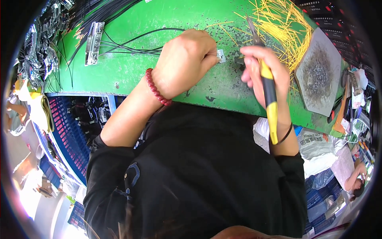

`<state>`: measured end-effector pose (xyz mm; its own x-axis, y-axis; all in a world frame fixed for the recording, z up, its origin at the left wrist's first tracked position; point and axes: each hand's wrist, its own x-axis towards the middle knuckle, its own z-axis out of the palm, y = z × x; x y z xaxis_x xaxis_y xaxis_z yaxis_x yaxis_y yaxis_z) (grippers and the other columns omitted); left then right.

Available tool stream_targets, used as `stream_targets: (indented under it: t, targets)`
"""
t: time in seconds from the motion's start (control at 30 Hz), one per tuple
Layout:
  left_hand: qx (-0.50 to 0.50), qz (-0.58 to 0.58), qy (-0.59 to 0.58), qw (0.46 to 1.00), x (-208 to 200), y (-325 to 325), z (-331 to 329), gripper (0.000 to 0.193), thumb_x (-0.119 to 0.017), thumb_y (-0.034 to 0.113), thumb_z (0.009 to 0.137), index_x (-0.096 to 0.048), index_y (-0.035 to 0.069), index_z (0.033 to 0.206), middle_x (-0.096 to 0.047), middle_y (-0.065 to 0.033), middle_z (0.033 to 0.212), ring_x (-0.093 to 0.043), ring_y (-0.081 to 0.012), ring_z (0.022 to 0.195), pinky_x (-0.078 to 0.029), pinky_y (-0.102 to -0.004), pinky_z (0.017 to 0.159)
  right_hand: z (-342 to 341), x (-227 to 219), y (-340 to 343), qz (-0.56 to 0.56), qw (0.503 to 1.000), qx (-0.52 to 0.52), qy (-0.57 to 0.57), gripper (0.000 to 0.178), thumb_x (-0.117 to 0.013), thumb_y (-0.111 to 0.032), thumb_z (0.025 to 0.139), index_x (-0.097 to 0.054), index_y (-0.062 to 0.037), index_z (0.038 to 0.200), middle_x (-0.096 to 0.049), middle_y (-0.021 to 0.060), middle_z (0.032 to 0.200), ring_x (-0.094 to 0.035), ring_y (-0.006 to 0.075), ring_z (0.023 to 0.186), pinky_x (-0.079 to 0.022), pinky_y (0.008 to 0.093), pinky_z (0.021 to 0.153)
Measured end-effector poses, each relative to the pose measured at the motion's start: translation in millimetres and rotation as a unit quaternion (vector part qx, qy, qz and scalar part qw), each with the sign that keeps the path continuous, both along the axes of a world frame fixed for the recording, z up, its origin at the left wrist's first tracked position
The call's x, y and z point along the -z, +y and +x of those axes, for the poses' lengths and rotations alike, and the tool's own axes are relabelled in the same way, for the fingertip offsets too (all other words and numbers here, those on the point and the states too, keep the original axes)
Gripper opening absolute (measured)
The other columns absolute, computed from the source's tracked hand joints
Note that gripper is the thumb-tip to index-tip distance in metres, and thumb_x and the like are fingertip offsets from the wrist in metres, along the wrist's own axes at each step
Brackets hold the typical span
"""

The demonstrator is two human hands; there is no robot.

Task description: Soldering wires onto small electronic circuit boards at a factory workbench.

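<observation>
My left hand, with a red bead bracelet at its wrist, is closed over the table. Thin black wires run into it from a clear, flat rectangular part lying to the left. The grip on the wires is hidden beneath the hand. A small pale piece shows just beyond its thumb tip. My right hand is closed around a yellow-and-black-handled tool. The tool's narrow dark metal end points away from me; its exact kind is unclear.
Thin yellow sticks lie scattered on the green table at the far right. A grey board with dark scorch-like marks rests at the right edge. More black wires and clear parts crowd the left. A blue crate stands below.
</observation>
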<state>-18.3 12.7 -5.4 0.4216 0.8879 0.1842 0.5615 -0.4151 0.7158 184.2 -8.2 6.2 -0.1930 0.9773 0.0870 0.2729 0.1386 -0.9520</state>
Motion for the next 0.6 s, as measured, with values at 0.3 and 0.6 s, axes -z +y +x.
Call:
stream_targets:
  t: [0.3,0.6]
  targets:
    - [0.005,0.007,0.005,1.0,-5,1,2,0.012,-0.069,0.006,0.072,-0.059,0.003,0.077,-0.062,-0.0113,0.079,-0.06,-0.0312,0.078,-0.05,-0.0399,0.068,-26,16,47,0.069,0.996,-0.055,0.006,0.036,-0.06,0.007,0.077,-0.058,-0.0083,0.11,-0.056,0.0003,0.063,-0.052,0.0051,0.056,-0.04,0.0199,0.052]
    - [-0.035,-0.036,-0.002,0.999,-7,0,2,0.011,-0.068,0.011,0.077,-0.061,0.004,0.081,-0.063,-0.0125,0.077,-0.062,-0.0319,0.073,-0.05,-0.0401,0.065,-26,14,11,0.19,0.98,0.004,-0.066,0.045,-0.069,0.012,0.07,-0.061,-0.0112,0.108,-0.061,0.0036,0.071,-0.062,0.0126,0.061,-0.049,0.0254,0.058]
